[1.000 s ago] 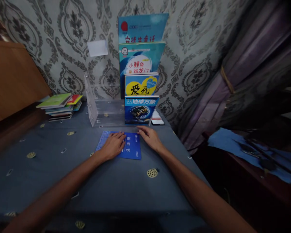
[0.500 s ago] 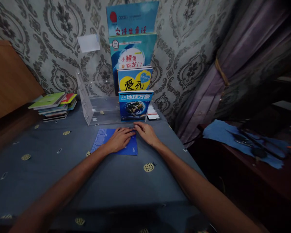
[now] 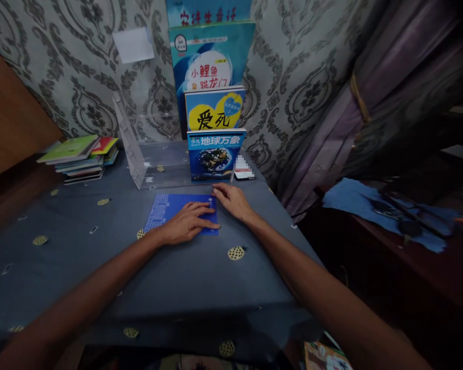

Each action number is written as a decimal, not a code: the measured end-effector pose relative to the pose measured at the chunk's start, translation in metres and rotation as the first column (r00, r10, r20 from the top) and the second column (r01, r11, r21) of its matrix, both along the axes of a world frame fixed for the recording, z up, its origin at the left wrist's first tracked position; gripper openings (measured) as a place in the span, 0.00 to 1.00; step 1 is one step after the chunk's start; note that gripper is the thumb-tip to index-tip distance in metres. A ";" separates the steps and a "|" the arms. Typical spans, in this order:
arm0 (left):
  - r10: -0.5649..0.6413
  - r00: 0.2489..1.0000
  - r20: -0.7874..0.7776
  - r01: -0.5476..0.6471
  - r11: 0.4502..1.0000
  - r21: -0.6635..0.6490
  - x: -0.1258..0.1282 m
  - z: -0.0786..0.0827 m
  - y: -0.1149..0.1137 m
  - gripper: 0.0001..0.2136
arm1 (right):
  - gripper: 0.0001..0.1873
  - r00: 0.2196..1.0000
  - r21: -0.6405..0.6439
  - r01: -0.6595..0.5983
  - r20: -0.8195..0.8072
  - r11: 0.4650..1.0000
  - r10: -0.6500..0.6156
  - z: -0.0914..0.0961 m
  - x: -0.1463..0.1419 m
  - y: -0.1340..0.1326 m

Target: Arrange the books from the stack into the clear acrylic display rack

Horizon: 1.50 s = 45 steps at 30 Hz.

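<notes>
A blue booklet [image 3: 179,201] with white print lies sideways on the cloth-covered table, just in front of a clear plastic rack [image 3: 133,154]. My left hand [image 3: 185,224] rests palm down across the booklet's lower right part, holding nothing, with its fingers spread toward the right edge. At the booklet's upper right corner, my right hand [image 3: 233,200] has its thumb and fingertips drawn together on the edge. In the rack's right side, several books stand in rising tiers; the lowest is a blue book with a globe [image 3: 215,159] on its cover.
A stack of thin books [image 3: 81,159] lies at the table's back left. Beside the rack sits a small white item [image 3: 244,168], partly blurred out. Along the right run a tied purple curtain [image 3: 324,139] and a blue cloth [image 3: 347,203] with dark objects. A colourful book [image 3: 326,357] shows below the table edge.
My left hand has slid down and its fingers have spread, uncovering the booklet's top right part. My right hand stays at the corner. The view has tipped down slightly.
</notes>
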<state>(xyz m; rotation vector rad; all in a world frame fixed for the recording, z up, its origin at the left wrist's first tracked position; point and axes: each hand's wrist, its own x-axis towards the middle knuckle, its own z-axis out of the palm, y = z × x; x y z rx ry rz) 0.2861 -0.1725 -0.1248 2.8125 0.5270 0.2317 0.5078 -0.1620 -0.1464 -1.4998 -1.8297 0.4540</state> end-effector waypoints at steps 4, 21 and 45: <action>-0.015 1.000 0.009 0.015 1.000 -0.014 -0.007 -0.001 -0.009 0.23 | 0.17 1.000 0.012 0.006 0.017 1.000 -0.006 0.000 -0.001 -0.001; -0.024 0.999 0.029 0.022 0.997 0.073 -0.013 -0.002 -0.021 0.20 | 0.24 0.858 -0.020 -0.017 0.513 1.000 0.025 0.022 -0.045 -0.040; 0.115 0.981 0.157 -0.167 0.914 0.370 -0.095 -0.010 -0.041 0.14 | 0.30 0.784 -0.122 0.004 0.617 0.993 0.073 0.018 -0.059 -0.051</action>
